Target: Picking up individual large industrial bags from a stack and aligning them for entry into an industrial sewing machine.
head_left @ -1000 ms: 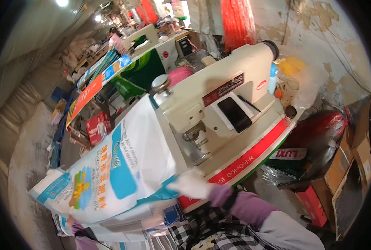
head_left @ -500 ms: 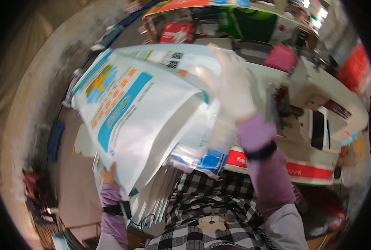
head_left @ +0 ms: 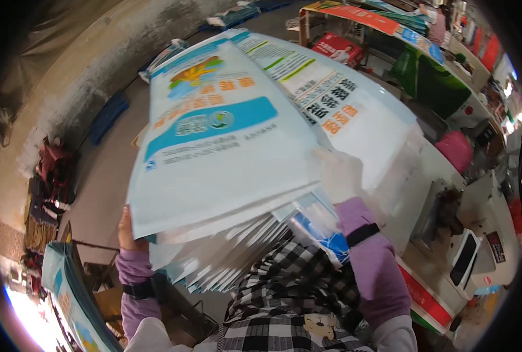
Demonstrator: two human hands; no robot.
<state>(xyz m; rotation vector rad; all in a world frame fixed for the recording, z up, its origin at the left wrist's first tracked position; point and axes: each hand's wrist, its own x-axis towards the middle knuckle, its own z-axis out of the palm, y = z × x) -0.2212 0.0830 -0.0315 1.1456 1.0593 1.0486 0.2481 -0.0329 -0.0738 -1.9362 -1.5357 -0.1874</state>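
A large white woven bag [head_left: 214, 146] with blue bands and orange print lies across my front, on top of a stack of similar bags [head_left: 214, 258] whose open ends fan out near my apron. My left hand [head_left: 129, 230] is closed on the left edge of the top bag, thumb uppermost. At the bag's right corner is my right hand [head_left: 343, 173], in a pale glove and smeared by motion, so its grip is unclear. Another printed bag [head_left: 349, 105] spreads out flat to the right, partly under the top one. A clear and blue plastic wrapper [head_left: 325, 232] sits beside my right wrist.
A cream sewing machine [head_left: 478, 234] stands on the table at the right. Beyond it are a pink bundle [head_left: 454, 151] and a red box [head_left: 337, 50]. More folded bags [head_left: 67, 293] hang at the lower left. Far off at upper right, a person [head_left: 438, 26] is visible.
My view has turned to the right. The top bag now lies flatter with its open end toward me, and my right hand has come down from above the bags to its corner.
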